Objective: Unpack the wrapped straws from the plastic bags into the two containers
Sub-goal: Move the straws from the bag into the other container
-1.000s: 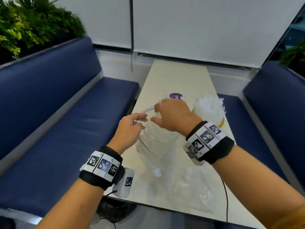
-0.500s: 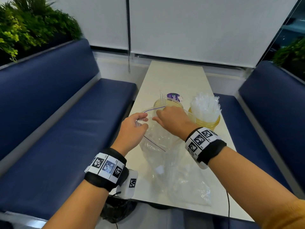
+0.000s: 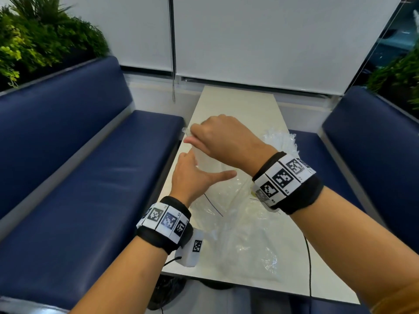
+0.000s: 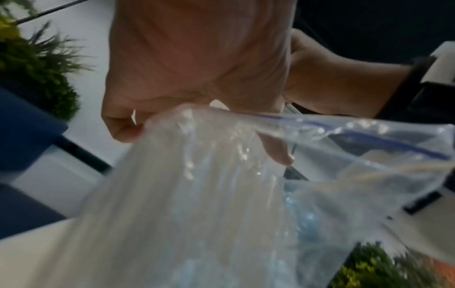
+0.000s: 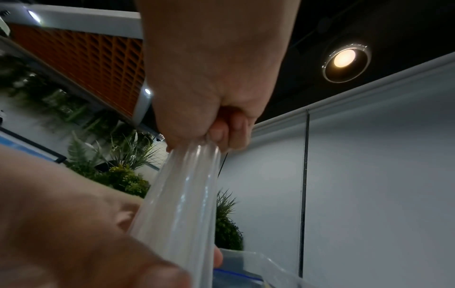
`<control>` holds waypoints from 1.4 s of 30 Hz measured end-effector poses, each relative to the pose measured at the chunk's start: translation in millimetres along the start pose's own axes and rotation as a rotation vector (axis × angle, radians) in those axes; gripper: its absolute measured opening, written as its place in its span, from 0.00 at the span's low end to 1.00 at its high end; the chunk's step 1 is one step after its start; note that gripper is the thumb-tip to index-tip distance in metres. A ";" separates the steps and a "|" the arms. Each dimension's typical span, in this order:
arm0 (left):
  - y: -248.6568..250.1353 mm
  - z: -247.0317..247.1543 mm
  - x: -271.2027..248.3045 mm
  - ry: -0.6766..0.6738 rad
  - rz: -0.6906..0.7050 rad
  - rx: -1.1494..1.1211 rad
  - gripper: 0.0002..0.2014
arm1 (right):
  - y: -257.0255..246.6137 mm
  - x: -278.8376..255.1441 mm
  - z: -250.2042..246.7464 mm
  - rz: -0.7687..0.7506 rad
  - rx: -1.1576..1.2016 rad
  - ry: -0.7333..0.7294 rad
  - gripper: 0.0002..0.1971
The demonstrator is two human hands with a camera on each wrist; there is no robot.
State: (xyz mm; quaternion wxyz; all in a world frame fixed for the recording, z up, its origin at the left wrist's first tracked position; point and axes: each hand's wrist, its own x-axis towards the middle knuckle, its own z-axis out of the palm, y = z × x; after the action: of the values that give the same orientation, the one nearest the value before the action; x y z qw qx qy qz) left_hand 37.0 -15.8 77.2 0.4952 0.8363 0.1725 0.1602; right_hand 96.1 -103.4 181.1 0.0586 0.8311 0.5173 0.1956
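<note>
— Clear, wrapped straws (image 3: pixel 192 141) were what the right hand (image 3: pixel 223 140) had clamped in its curled fingers, in the middle of the head view. A second earlier that hand sat low at the mouth of the plastic bag (image 3: pixel 229 200); by this frame it had risen, and the bundle had come up with it.

— And the left hand (image 3: pixel 192 177)?

— Just below the right one, thumb stretched toward the right of the frame. From its own wrist camera the fingers (image 4: pixel 123 124) were pinching the rim of the bag near the blue zip line, holding it down. Half a second before, it pinched that rim lower, so it had followed a little upward.

— Where did the straws reach?

— From the right wrist view the bundle ran from the fist down toward the lower middle of the frame, its lower end apparently inside the bag.

— The containers?

— One, already crowded with straws (image 3: pixel 281 143), peeked out right of centre behind the right wrist. The other, seen earlier behind the hands, was now hidden by them.

— So what did the lift mean?

— My reading: the pull-out was under way, and the drop into the emptier container would come next. More bags (image 3: pixel 256 252) lay crumpled on the table (image 3: pixel 238 100) toward the lower centre, so the job looked far from done.
</note>
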 end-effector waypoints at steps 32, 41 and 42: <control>-26.5 4.1 19.0 -0.061 0.190 -0.027 0.15 | -47.3 0.6 90.6 0.565 1.159 0.397 0.08; -37.0 -8.9 19.7 -0.063 0.005 0.088 0.25 | -22.8 31.7 36.8 0.503 1.323 0.609 0.07; -33.8 -10.6 17.4 -0.074 0.032 0.115 0.23 | -16.5 35.7 26.3 0.505 1.331 0.638 0.07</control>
State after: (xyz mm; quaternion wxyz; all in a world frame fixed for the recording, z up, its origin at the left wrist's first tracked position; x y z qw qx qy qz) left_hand 43.4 15.4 53.9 0.4496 0.8714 0.1498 0.1269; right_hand 106.3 -61.6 161.4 -0.6502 0.6875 0.3129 0.0812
